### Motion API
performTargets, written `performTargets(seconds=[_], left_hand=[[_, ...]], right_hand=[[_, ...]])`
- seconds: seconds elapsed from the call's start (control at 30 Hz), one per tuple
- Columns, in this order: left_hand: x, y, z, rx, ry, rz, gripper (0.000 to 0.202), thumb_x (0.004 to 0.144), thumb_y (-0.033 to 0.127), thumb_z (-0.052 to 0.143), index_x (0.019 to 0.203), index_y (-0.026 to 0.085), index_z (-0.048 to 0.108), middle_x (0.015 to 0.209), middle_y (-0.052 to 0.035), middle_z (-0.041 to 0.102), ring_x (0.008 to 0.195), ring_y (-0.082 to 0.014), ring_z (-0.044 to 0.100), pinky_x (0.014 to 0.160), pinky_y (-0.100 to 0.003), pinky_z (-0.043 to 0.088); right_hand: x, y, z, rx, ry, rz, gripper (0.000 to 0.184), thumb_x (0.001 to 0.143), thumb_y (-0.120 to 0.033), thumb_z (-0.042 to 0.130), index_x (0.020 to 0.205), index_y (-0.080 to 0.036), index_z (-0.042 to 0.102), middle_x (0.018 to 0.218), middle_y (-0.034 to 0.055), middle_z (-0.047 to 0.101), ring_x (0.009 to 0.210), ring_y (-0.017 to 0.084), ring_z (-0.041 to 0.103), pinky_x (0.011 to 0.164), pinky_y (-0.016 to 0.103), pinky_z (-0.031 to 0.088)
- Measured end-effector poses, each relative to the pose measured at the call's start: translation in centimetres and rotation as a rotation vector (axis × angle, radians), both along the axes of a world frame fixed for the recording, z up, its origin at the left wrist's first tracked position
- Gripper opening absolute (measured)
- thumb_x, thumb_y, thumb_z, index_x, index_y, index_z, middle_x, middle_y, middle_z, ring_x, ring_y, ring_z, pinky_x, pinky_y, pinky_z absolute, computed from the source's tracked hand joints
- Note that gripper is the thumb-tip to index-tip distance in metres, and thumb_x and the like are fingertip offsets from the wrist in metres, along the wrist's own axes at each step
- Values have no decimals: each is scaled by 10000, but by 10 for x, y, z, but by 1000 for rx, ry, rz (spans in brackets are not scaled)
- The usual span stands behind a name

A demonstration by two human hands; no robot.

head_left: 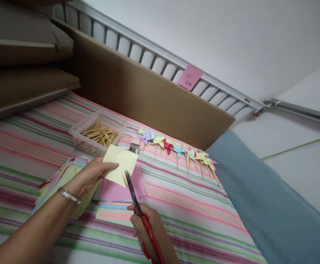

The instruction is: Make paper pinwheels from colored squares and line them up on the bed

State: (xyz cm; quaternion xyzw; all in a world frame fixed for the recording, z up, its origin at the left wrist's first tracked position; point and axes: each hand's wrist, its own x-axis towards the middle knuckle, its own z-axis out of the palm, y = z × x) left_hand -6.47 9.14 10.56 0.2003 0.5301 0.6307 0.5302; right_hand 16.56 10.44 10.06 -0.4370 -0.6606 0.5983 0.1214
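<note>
My left hand (96,171) pinches a pale yellow paper square (127,158) by its left edge, thumb on top. Slits run into the paper from its corners. In my right hand (149,227) is a pair of scissors (134,192) with red handles and dark blades. The blade tips meet the square's lower corner, at a slit there. Beneath the square lie a pink sheet (138,187) and a stack of coloured paper (113,212). A loose pile of coloured paper pieces (62,183) is partly hidden by my left forearm.
A clear plastic box (77,137) of thin wooden sticks (101,135) stands behind my left hand. Several paper pinwheels (178,149) on sticks lie in a row at the back right. Cardboard (149,91) lines the bed's rail, which bears a pink note (190,77). Cardboard boxes (25,84) are stacked at left.
</note>
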Motion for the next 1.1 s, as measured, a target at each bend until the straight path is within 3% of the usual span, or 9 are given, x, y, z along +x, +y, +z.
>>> performTargets(seconds=[0.17,0.37,0.67,0.93,1.1], left_hand=[[0,0,-1,68,2,-38,259,602,253,755,829,133,726,826,-68,749,727,-211,667,649,-268,485],[2,-1,2,65,-10,-52,341,569,294,781,861,130,715,783,-66,744,799,-239,676,696,-279,487],[5,-1,0,17,-26,-64,297,577,285,774,817,128,700,730,-58,732,752,-233,671,670,-287,470],[7,-3,7,33,-4,-30,176,588,240,760,725,149,698,675,-10,714,621,-165,630,574,-234,441],[5,-2,4,50,-32,-56,285,580,269,765,831,144,713,763,-49,740,771,-222,672,669,-266,471]], right_hand=[[-4,-1,1,-8,-38,5,367,776,-447,611,1009,-164,616,560,-50,454,430,67,399,374,168,254],[-6,-1,1,-3,-51,11,326,775,-394,604,997,-156,626,558,-49,451,448,73,401,393,174,263],[-10,0,5,15,-33,3,317,754,-394,614,952,-147,632,574,-47,467,472,83,428,459,202,334],[-9,-1,1,22,-2,13,292,774,-375,592,939,-137,629,526,-68,417,454,75,379,449,198,298],[-9,-1,2,39,-28,18,295,771,-379,591,935,-137,629,510,-71,414,446,76,373,435,192,285]])
